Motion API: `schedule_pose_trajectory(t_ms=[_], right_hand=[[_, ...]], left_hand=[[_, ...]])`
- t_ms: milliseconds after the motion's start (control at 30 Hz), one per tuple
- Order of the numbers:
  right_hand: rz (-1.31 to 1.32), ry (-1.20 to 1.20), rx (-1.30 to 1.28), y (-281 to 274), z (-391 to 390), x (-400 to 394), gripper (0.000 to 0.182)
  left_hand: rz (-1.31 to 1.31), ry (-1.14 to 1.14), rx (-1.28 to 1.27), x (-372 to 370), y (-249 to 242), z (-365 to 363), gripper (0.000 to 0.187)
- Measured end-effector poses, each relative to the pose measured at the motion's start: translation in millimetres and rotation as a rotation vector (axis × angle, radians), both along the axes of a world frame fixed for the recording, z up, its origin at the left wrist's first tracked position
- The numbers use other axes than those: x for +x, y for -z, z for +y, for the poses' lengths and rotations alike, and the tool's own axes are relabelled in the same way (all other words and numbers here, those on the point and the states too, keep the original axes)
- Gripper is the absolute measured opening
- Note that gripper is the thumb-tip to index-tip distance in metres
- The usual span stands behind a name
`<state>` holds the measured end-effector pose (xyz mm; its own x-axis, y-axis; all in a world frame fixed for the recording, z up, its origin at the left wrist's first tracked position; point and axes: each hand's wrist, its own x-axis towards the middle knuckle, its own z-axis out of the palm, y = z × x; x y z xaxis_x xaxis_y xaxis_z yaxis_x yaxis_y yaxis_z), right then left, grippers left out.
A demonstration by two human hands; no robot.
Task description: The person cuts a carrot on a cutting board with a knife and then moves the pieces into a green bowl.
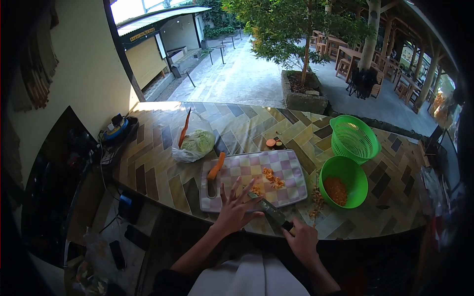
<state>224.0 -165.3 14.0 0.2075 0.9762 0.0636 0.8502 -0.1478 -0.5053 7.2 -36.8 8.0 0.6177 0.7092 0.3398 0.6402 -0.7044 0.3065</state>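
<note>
"Tiled tabletop, yard beyond. What's L hand doing?"

"Fingers spread wide by tip of the knife, prob. steadying it; chopped carrot's on the board."

"& R hand?"

"Fingers wrapped round the handle, prob. for control. Green bowl w/ orange bits sits just R, prob. for easy reach."

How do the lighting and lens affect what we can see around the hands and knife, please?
In the head view, the courtyard pavement is bright and washed out, while the left hand, right hand and knife sit in dimmer light; in that same view, the corners go dark, the outer edges look stretched, and the blade's finer detail is hard to judge.
</note>
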Motion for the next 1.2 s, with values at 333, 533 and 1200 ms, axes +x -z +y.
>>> schedule_pose_trajectory(t_ms=[333, 533, 1200], right_hand=[[0.076, 0.01, -0.017, -13.2, -13.0, 11.0, 0.031], [0.32, 0.049, -0.125, -12.8, -18.2, 26.5, 0.039], [0.57, 0.171, -0.008, -15.3, -11.8, 43.3, 0.037]], left_hand=[[-0.233, -0.195, -0.202, -2.9, 16.8, 24.3, 0.035], [-0.434, -0.258, -0.017, 3.0, 10.4, 34.5, 0.018], [-0.086, 0.517, -0.342, 68.6, 16.1, 143.9, 0.025]])
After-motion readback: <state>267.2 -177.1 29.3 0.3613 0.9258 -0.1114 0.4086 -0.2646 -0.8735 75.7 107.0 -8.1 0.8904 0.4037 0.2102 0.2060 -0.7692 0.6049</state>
